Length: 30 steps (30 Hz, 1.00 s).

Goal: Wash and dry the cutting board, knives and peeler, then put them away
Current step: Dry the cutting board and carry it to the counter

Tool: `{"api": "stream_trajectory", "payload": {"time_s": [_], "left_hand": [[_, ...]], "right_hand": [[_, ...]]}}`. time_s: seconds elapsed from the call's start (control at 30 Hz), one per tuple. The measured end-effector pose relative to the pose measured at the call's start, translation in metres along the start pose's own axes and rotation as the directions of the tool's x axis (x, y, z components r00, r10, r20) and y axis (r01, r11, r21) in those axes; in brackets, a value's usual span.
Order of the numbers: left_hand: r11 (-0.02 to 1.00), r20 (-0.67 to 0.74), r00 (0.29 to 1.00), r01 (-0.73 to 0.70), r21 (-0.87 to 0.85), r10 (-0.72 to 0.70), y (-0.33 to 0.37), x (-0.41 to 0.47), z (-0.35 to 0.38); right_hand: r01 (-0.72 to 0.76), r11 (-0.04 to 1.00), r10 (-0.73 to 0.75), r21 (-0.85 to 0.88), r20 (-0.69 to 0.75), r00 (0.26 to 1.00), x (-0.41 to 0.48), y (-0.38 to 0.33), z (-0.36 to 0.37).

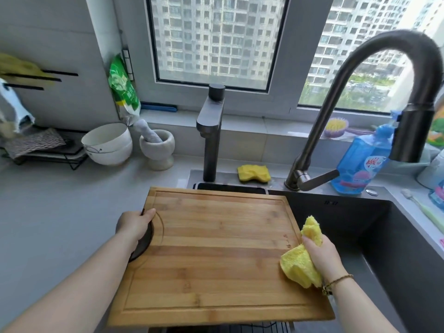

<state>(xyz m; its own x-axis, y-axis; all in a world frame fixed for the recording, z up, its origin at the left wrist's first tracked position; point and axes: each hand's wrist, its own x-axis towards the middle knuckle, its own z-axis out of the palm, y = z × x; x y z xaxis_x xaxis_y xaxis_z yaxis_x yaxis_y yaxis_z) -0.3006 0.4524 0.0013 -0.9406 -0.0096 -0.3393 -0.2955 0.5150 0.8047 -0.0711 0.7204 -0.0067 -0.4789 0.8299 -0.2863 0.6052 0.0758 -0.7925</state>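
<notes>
Grey counter [60, 212], dark sink [374, 227]: cutting board [216, 255] lay over the sink's left side, left hand [134, 224] curled round its left-edge handle to steady it, right hand [319, 255] clutching a yellow cloth [298, 267] at its right edge, presumably for wiping.

Your grey worktop [48, 207] carries stacked white bowls [108, 145], a stone mortar [159, 151] just beside them, and a black rack [50, 155] at left.

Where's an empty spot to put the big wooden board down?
The bare grey counter left of the cutting board, in front of the white bowls and mortar, has room. The dark sink basin on the right is open too. Behind it is crowded: sponge, blue bottle, faucet.
</notes>
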Motion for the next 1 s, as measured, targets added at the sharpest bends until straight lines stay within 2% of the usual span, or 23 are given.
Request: {"api": "stream_trajectory", "payload": {"time_s": [0.2,0.43,0.5,0.57,0.63,0.7,0.73,0.8,0.87,0.93,1.0], "left_hand": [[0.977,0.039,0.999,-0.035,0.208,0.027,-0.004,0.010,0.001],[0.964,0.086,0.996,-0.044,0.261,0.022,-0.004,0.011,-0.004],[0.946,0.076,0.995,-0.086,0.312,0.065,-0.001,0.006,-0.006],[0.929,0.004,0.981,-0.185,0.321,0.194,0.010,-0.001,-0.011],[0.905,-0.039,0.918,-0.381,0.191,0.395,0.033,-0.018,-0.019],[0.828,0.004,0.829,-0.558,0.044,0.559,0.063,-0.044,-0.026],[0.774,0.047,0.773,-0.633,-0.001,0.632,0.078,-0.058,-0.030],[0.646,0.166,0.631,-0.761,-0.057,0.758,0.107,-0.085,-0.035],[0.572,0.307,0.528,-0.817,-0.070,0.792,0.131,-0.101,-0.037],[0.559,0.429,0.495,-0.828,-0.031,0.756,0.149,-0.106,-0.037],[0.590,0.530,0.467,-0.804,-0.080,0.708,0.162,-0.108,-0.038]], "right_hand": [[0.039,0.999,-0.039,-0.022,-0.003,0.999,0.002,-0.001,0.002],[0.091,0.989,-0.092,-0.115,-0.004,0.996,-0.005,-0.008,0.002],[0.120,0.986,-0.127,-0.117,-0.051,0.991,-0.010,-0.018,-0.003],[0.181,0.984,-0.180,-0.004,-0.094,0.979,-0.017,-0.037,-0.007],[0.231,0.959,-0.226,0.166,-0.052,0.973,-0.029,-0.064,-0.010],[0.225,0.916,-0.262,0.333,0.071,0.962,-0.040,-0.093,-0.011],[0.219,0.887,-0.303,0.407,0.154,0.941,-0.044,-0.105,-0.012],[0.201,0.819,-0.424,0.537,0.332,0.843,-0.048,-0.125,-0.014],[0.166,0.764,-0.527,0.623,0.455,0.718,-0.053,-0.143,-0.011],[0.137,0.739,-0.586,0.660,0.528,0.614,-0.060,-0.160,-0.006],[0.130,0.696,-0.650,0.706,0.543,0.532,-0.064,-0.173,0.000]]}}
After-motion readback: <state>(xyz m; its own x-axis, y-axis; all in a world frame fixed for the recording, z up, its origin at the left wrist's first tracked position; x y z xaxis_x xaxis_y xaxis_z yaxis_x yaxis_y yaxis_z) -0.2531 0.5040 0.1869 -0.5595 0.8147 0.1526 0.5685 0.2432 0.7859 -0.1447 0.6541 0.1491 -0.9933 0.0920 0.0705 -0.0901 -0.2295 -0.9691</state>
